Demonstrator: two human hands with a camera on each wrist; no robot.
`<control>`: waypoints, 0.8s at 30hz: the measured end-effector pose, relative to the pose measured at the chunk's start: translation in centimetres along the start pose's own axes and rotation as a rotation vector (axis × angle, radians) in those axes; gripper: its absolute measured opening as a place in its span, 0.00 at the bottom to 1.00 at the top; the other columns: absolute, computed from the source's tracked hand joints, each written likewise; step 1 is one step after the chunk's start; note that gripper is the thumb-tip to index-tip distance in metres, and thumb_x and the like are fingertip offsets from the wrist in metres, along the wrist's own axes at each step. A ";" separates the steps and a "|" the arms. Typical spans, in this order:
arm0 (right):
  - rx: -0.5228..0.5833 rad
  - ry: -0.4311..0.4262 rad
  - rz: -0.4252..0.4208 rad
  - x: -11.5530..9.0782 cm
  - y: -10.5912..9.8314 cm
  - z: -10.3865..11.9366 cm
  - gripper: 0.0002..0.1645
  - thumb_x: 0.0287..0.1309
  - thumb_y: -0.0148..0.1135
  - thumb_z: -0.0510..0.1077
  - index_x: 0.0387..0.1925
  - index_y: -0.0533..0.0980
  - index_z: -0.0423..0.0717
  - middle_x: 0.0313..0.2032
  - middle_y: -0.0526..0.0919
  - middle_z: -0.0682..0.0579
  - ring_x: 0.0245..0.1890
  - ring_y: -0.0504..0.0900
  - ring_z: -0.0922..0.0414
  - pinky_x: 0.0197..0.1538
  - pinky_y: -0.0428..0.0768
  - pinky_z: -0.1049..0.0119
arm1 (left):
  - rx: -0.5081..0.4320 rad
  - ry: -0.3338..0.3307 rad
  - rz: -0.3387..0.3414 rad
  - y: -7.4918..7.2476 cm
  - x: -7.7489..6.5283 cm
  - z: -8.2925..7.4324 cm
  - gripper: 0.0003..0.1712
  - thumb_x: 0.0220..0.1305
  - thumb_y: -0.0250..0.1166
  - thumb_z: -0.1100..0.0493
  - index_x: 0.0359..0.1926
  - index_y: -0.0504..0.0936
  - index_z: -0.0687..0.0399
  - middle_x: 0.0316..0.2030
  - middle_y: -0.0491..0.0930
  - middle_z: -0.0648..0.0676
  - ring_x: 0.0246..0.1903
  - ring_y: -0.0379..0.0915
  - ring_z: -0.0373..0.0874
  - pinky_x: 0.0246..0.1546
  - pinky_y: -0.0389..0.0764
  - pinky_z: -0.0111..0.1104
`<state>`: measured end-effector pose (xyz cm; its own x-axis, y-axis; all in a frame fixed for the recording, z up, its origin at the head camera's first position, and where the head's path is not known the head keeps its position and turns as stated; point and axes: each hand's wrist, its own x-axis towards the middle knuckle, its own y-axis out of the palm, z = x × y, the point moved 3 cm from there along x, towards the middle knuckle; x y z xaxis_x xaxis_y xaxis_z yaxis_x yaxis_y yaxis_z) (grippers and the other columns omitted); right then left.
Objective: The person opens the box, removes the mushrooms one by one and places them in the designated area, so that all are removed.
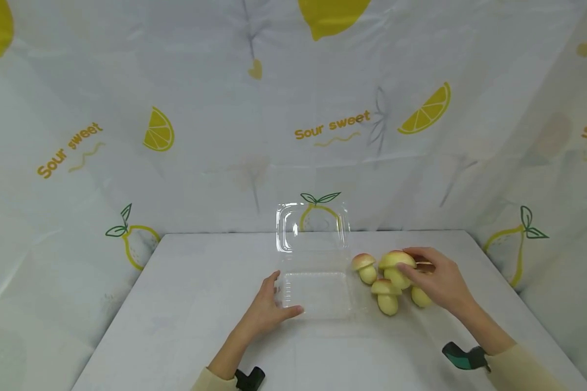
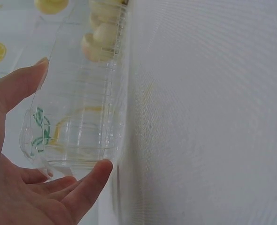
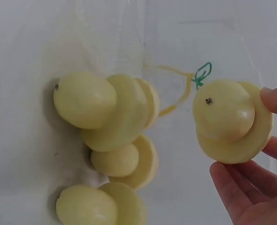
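A clear plastic clamshell container [image 1: 318, 293] lies on the table with its lid [image 1: 313, 228] raised at the back. My left hand [image 1: 264, 310] holds the container's left end, with thumb at the near rim and fingers along the side; the container wall [image 2: 77, 136] shows in the left wrist view. My right hand [image 1: 437, 277] pinches a toy mushroom [image 3: 227, 117] by its cap, clear of the table in the right wrist view. More toy mushrooms, yellow with reddish-tan cap tops, stand right of the container, including one at its side [image 1: 367, 269] and one in front [image 1: 387, 297].
A white table [image 1: 195, 304] extends around the container on both sides. Behind it hangs a white curtain [image 1: 215, 163] printed with lemons. Another mushroom [image 1: 420, 297] stands close under my right hand, partly hidden by it.
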<state>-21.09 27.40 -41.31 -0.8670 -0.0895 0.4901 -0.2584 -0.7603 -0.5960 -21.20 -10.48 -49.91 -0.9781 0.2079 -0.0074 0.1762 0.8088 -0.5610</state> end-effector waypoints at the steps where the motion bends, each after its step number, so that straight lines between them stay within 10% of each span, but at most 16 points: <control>1: -0.007 0.004 -0.002 -0.1 -0.2 -0.3 0.21 0.60 0.73 0.40 0.53 0.80 0.36 0.47 0.83 0.42 0.43 0.74 0.78 0.42 0.78 0.82 | 0.003 0.001 0.000 0.0 0.0 0.0 0.63 0.53 0.79 0.43 0.77 0.52 0.63 0.71 0.60 0.68 0.68 0.64 0.67 0.62 0.71 0.59; 24: -0.109 0.239 -0.062 -3.0 -5.4 -6.0 0.28 0.64 0.70 0.49 0.56 0.77 0.32 0.50 0.81 0.38 0.40 0.68 0.87 0.38 0.73 0.88 | 0.010 0.019 -0.002 0.0 0.0 0.0 0.64 0.53 0.79 0.42 0.77 0.51 0.64 0.72 0.59 0.69 0.67 0.64 0.67 0.62 0.71 0.58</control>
<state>-19.68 35.63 -43.39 -0.9208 0.1194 0.3712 -0.3470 -0.6850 -0.6406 -21.22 -10.49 -49.88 -0.9762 0.2165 0.0093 0.1728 0.8037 -0.5694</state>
